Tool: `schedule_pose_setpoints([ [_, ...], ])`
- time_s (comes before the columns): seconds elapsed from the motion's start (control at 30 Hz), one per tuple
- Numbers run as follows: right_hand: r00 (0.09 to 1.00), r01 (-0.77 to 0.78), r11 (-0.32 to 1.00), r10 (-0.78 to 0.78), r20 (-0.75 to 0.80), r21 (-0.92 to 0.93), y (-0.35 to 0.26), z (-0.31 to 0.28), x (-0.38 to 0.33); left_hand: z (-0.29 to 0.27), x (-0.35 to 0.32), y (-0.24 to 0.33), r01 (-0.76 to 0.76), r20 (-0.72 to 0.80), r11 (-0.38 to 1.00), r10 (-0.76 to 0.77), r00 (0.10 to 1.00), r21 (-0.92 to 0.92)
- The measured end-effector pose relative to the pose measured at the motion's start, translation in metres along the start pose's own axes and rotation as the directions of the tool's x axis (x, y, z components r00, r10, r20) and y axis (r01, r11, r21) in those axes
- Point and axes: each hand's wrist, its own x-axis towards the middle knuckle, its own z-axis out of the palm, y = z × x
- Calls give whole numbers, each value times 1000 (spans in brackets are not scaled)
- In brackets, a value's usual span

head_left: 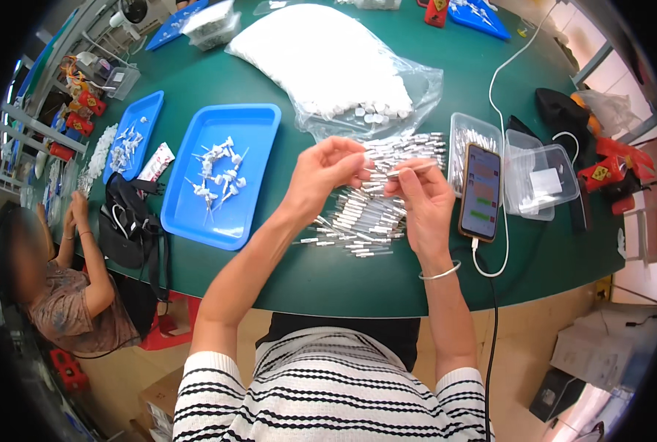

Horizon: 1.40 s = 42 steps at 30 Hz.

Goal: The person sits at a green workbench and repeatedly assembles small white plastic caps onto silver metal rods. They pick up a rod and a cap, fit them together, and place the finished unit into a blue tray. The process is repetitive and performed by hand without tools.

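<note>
My left hand [328, 171] is closed in a pinch over a pile of thin clear tubes with white and silver ends [372, 210]. What its fingertips hold, if anything, is too small to make out. Beside it my right hand [425, 202] pinches a slim whitish stick-like piece [404, 171] between thumb and fingers, its tip pointing toward the left hand. A small gap separates the two hands. Beyond them, a large clear plastic bag [430, 79] spills small white caps [376, 110].
Left of my arm lies a blue tray [177, 210] with several white, thin-tipped parts. A phone [481, 193] on a white cable leans by a clear box [457, 121] of tubes. Farther right are clear containers [538, 173]. A co-worker [70, 287] sits at left beside a black bag [126, 225].
</note>
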Motion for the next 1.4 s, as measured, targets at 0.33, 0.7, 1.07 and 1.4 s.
schedule_pose_setpoints([
  [0.33,997,-35,999,35,64,-3,10,3,-4,-2,-29,-34,83,-1,973,-85,996,-214],
  [0.7,997,-70,998,70,45,-9,11,7,-2,-8,-33,-27,139,-11,952,-148,989,-271],
  [1.07,997,-20,993,28,73,-117,12,9,-5,-12,-31,-30,207,6,907,-220,975,-367],
  [1.4,998,38,978,-28,49,-207,11,13,-8,-12,-31,-32,243,76,865,-233,969,-439],
])
